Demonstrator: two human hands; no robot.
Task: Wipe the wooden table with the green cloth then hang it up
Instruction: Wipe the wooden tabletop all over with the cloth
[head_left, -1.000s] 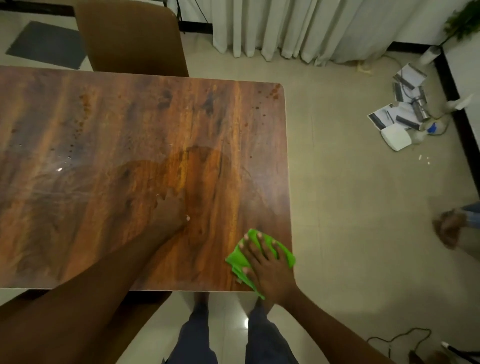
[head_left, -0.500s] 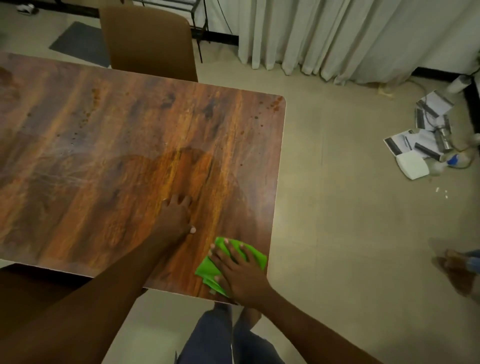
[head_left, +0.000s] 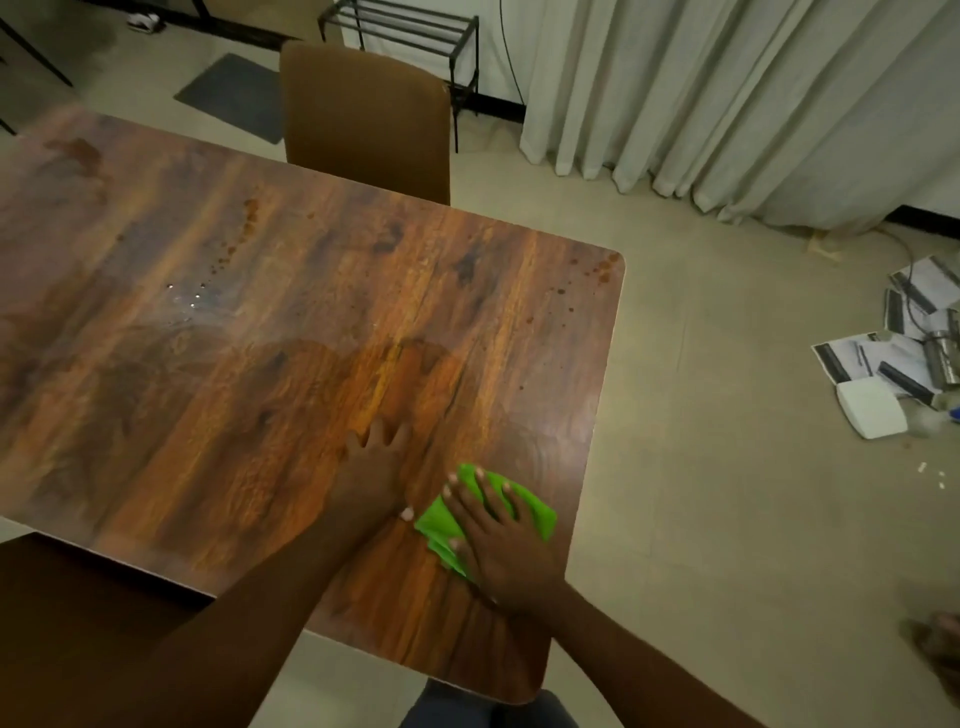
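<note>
The wooden table (head_left: 260, 322) fills the left and middle of the head view, with dark stains and a few water drops on its top. A folded green cloth (head_left: 535, 512) lies flat near the table's right edge. My right hand (head_left: 501, 540) presses down on the cloth with fingers spread over it. My left hand (head_left: 371, 475) rests flat on the bare wood just left of the cloth, fingers apart, holding nothing.
A brown chair (head_left: 366, 114) stands at the table's far side, with a black metal rack (head_left: 410, 26) and white curtains (head_left: 727, 93) behind it. Papers, cans and a white box (head_left: 872, 408) lie on the floor at right. Another person's hand (head_left: 940, 644) shows at the right edge.
My right hand slid the green cloth leftward from the table's front-right corner, then a little farther up the table. My left hand stayed flat on the wood. The view tilted up.
</note>
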